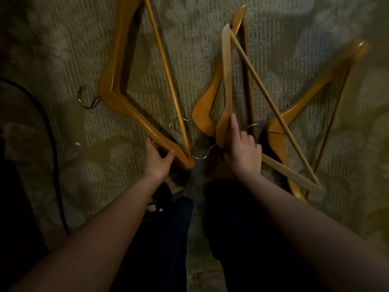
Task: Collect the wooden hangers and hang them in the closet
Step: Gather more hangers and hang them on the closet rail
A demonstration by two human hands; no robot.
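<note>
Gripping near arm of left hanger (pixel 117 95) with left hand (pixel 159 160), fingers curled round; clasping pale hanger (pixel 226 81) with right hand (pixel 244 153), index finger straight. Beneath and right, on carpet (pixel 63 39), 2 other hangers (pixel 315 89).

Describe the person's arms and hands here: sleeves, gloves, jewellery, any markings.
Both are bare. The left hand and right hand wear no gloves, and no rings show. The left forearm and right forearm carry no sleeve as far as the frame edge, and no watch or bracelet at either wrist. The dim, soft picture hides any fine marks.
</note>
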